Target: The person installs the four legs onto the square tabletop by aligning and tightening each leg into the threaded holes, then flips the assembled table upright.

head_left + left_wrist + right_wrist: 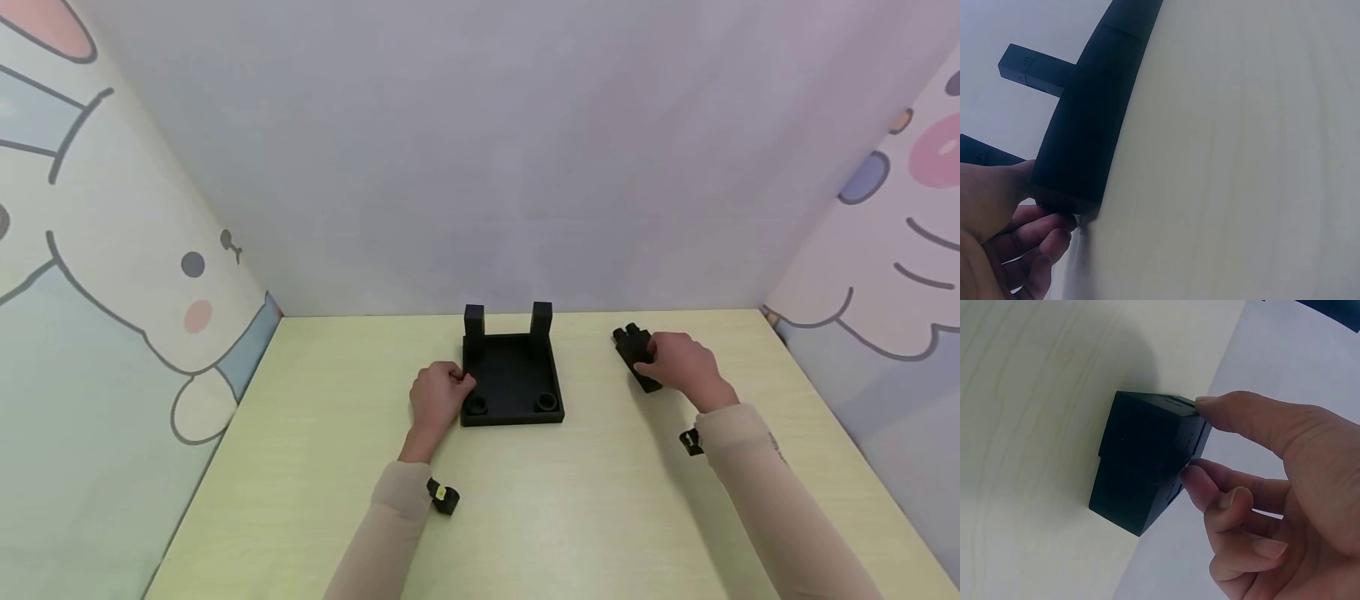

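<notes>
A square black tray point(517, 379) lies at the middle of the table, with two upright posts at its back corners and two round rings in its front corners. My left hand point(437, 393) pinches the tray's left wall point(1088, 119), thumb at the rim and curled fingers against the outer side. To the right of the tray, my right hand point(681, 362) holds a black block point(637, 358) with two short round pegs at its far end. In the right wrist view thumb and index finger pinch this block point(1141, 453) at one edge, while the other fingers curl beside it.
The pale yellow table point(562, 517) ends at a plain light wall point(487, 167) behind the tray. Side walls with cartoon prints stand left and right. Small black wrist devices show beside both sleeves.
</notes>
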The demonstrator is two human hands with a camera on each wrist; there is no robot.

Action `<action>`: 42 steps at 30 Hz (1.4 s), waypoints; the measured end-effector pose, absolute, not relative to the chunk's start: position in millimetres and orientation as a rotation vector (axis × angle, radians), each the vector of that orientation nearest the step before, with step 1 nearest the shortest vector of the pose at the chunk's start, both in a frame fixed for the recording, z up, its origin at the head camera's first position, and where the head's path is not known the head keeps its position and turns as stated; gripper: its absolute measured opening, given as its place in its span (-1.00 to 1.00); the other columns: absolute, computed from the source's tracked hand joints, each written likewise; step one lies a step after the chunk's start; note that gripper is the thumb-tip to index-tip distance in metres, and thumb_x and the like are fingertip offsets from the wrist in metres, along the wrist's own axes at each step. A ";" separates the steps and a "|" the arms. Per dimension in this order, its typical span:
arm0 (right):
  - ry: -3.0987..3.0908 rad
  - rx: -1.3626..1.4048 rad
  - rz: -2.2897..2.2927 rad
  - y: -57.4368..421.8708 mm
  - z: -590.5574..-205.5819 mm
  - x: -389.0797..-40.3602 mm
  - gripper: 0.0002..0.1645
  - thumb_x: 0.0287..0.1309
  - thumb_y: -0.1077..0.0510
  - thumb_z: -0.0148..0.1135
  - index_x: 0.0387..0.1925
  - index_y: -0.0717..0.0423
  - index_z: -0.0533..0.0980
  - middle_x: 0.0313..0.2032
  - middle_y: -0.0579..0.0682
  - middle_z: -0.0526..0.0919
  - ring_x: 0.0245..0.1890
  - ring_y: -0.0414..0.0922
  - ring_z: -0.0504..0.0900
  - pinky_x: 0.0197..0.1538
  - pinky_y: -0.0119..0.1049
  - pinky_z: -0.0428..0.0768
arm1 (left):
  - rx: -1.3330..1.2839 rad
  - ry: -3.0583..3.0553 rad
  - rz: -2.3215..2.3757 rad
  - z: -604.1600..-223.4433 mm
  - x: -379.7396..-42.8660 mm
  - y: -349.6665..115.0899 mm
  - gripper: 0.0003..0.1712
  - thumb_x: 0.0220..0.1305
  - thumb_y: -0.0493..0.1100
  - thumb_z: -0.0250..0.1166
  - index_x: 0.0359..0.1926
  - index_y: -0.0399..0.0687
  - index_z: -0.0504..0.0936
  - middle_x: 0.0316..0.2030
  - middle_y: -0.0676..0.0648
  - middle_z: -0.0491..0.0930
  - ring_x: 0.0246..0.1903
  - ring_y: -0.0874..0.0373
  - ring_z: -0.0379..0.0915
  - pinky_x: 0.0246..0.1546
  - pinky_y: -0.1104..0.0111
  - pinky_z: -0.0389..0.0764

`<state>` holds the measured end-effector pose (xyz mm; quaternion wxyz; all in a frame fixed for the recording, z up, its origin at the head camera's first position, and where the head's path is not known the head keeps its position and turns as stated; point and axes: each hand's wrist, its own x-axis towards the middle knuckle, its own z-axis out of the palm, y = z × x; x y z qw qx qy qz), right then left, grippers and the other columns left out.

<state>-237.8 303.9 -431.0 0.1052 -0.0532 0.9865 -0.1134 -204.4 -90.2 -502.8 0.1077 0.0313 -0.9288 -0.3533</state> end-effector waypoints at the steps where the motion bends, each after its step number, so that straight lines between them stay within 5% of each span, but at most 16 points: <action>1: 2.908 -0.155 -0.335 304.2 -431.4 -237.6 -0.45 0.22 -0.07 0.33 -0.01 0.34 0.55 -0.06 0.33 0.69 -0.31 0.09 0.68 -0.35 -0.02 0.58 | 0.091 -2.734 -1.038 -502.5 -204.4 -90.1 -0.84 0.15 -0.12 0.43 -0.52 -0.03 0.73 -0.54 -0.02 0.75 -0.56 0.16 0.60 -0.54 0.35 0.48; 23: 2.928 -0.161 -0.332 300.3 -439.3 -230.2 -0.45 0.16 -0.10 0.38 -0.07 0.30 0.57 -0.13 0.29 0.72 -0.35 0.06 0.67 -0.42 -0.04 0.55 | 0.080 -2.795 -1.068 -495.1 -202.8 -95.2 -0.71 0.21 -0.06 0.39 -0.63 0.00 0.68 -0.69 0.04 0.61 -0.66 0.21 0.41 -0.61 0.38 0.34; 33: 2.946 -0.115 -0.333 304.0 -440.1 -225.8 -0.64 0.16 -0.09 0.31 -0.34 0.14 0.51 -0.47 0.03 0.54 -0.52 -0.09 0.42 -0.49 -0.19 0.32 | 0.099 -2.795 -1.122 -498.8 -207.7 -95.8 -0.68 0.24 0.01 0.37 -0.62 0.03 0.72 -0.68 0.04 0.65 -0.67 0.21 0.43 -0.61 0.38 0.38; 42: 3.102 -0.167 -0.366 304.3 -433.8 -227.0 -0.56 0.15 -0.13 0.29 -0.16 0.15 0.65 -0.19 0.19 0.76 -0.34 0.03 0.66 -0.48 -0.11 0.51 | 0.120 -2.800 -1.123 -500.1 -208.2 -97.3 -0.72 0.24 0.00 0.38 -0.55 0.01 0.77 -0.60 0.02 0.72 -0.64 0.22 0.48 -0.58 0.38 0.43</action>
